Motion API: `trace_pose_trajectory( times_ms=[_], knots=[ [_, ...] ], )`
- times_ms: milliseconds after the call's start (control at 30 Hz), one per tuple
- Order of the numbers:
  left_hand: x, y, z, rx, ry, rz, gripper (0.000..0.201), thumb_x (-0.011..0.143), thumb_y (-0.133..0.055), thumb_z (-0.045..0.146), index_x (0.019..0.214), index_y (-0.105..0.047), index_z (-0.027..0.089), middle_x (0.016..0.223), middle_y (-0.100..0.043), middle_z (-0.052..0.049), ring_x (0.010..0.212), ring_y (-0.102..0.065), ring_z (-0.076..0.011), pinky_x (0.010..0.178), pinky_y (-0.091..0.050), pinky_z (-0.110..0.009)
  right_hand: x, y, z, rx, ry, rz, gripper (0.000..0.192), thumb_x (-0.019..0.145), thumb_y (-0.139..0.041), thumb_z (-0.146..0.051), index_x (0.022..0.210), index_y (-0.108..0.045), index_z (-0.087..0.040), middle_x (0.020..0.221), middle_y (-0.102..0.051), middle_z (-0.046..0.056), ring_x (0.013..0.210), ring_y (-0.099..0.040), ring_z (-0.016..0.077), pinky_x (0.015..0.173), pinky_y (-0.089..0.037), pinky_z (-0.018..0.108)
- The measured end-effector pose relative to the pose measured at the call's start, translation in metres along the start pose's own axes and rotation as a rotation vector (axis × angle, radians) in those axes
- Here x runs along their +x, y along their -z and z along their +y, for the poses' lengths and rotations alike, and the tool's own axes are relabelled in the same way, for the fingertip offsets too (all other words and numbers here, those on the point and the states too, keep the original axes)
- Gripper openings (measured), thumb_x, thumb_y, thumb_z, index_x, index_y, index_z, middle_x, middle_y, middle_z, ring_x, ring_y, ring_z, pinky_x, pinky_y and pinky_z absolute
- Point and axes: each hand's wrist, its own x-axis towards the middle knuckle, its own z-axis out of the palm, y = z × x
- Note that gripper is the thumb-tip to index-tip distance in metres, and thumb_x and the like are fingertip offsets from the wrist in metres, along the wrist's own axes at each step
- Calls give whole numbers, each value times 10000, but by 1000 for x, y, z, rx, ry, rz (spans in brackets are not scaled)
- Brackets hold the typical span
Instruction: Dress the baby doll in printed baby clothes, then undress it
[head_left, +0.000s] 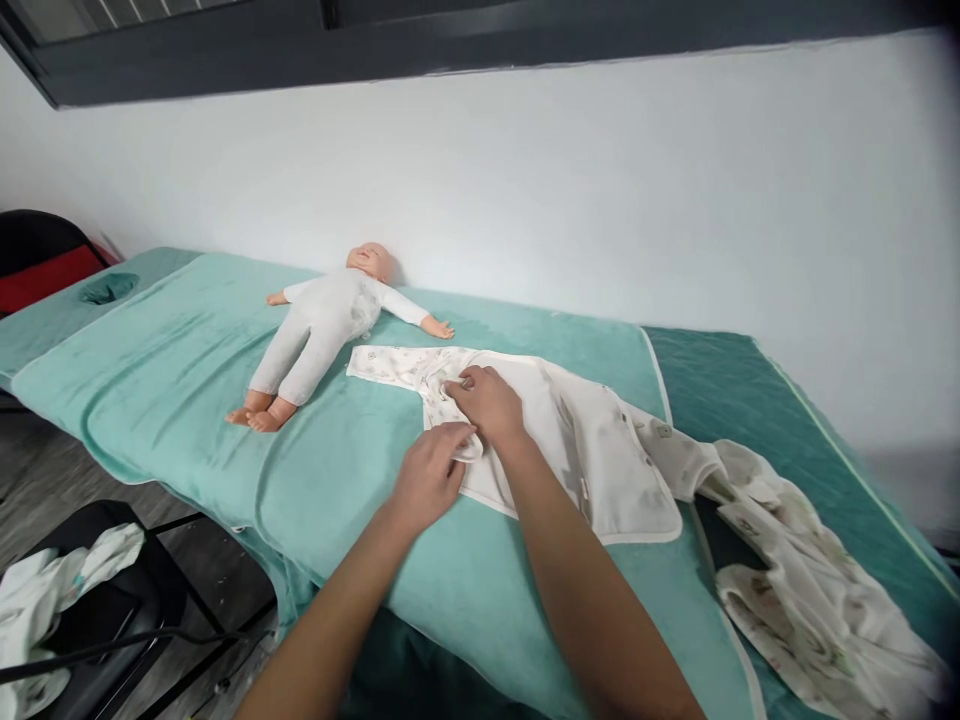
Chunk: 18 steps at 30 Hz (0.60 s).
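left hand (pixel 429 478) pinching hem of white printed cotton baby garment (pixel 570 440) | right hand (pixel 489 402) fingers flat, pressing at 12 o'clock | risk: fold slips, cloth bunches

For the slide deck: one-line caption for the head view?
Both hands, left hand and right hand, press a cream baby garment on a teal-covered table beside a doll.

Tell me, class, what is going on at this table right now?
A person bends over a table covered with a teal towel. Both hands press on a white baby garment spread flat: the left hand pinches its folded edge, the right hand rests on the fabric beside it. A baby doll in a pale suit lies on its back beyond. More printed cloth is heaped at the right.
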Motion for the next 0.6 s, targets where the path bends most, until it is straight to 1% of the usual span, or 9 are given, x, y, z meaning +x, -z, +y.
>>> trace_pose_trajectory(
  times_ms=[67,167,200,267,300,367,467,533,600],
  knots=[
    [-1,-1,1,68,-38,-10,383,914,-455,75,1264,-530,213,1186,-666,-100,1052,-639,-208,912,-542,-376,1,1,5,86,32,8,385,885,-579,-567,1087,-648,-247,1185,-683,46,1033,-658,204,821,-448,300],
    [1,-2,2,185,-25,4,140,971,-487,189,1039,-608,193,977,-684,-83,931,-635,-217,831,-535,-378,-1,1,2,87,74,-51,437,888,-560,-615,1119,-626,-251,1063,-715,23,951,-668,199,772,-432,297],
    [1,-2,2,214,-15,-1,127,981,-494,222,984,-617,192,924,-682,-75,892,-631,-216,813,-527,-378,-2,0,0,49,95,-85,430,889,-566,-606,1140,-626,-263,1018,-724,14,913,-669,202,747,-421,298],
    [3,-2,2,245,-11,-24,162,995,-486,250,951,-632,194,884,-684,-69,852,-626,-211,797,-513,-378,-3,1,-4,-3,152,-143,392,901,-569,-572,1183,-625,-306,954,-732,-6,857,-666,202,704,-394,294],
    [3,-2,2,249,-15,-35,177,1000,-476,251,961,-640,196,886,-688,-70,847,-625,-210,793,-507,-376,-3,1,-5,-6,172,-159,366,910,-559,-569,1174,-632,-325,928,-734,-15,839,-663,201,686,-382,290],
    [3,-2,2,247,-22,-38,200,1009,-458,248,976,-650,201,876,-692,-69,833,-621,-207,770,-495,-370,-2,1,-5,5,175,-168,341,936,-505,-599,1069,-664,-328,870,-734,-19,810,-658,200,661,-367,287],
    [1,-2,1,239,5,17,220,1018,-440,249,962,-648,208,842,-690,-62,791,-618,-201,736,-481,-362,1,2,-2,-33,108,-121,397,955,-452,-610,874,-660,-282,816,-725,10,807,-656,212,662,-376,293],
    [1,-2,1,226,26,52,217,1020,-438,248,954,-642,213,838,-693,-58,770,-619,-193,727,-479,-354,3,3,1,-81,48,-78,341,946,-485,-567,895,-650,-273,821,-722,29,826,-664,231,685,-400,303],
    [0,-1,2,206,18,44,202,1018,-450,250,956,-638,215,846,-701,-55,776,-625,-189,723,-476,-349,4,3,2,-128,0,-43,261,922,-533,-490,1006,-636,-265,866,-728,53,854,-675,258,710,-424,324]
  ],
)
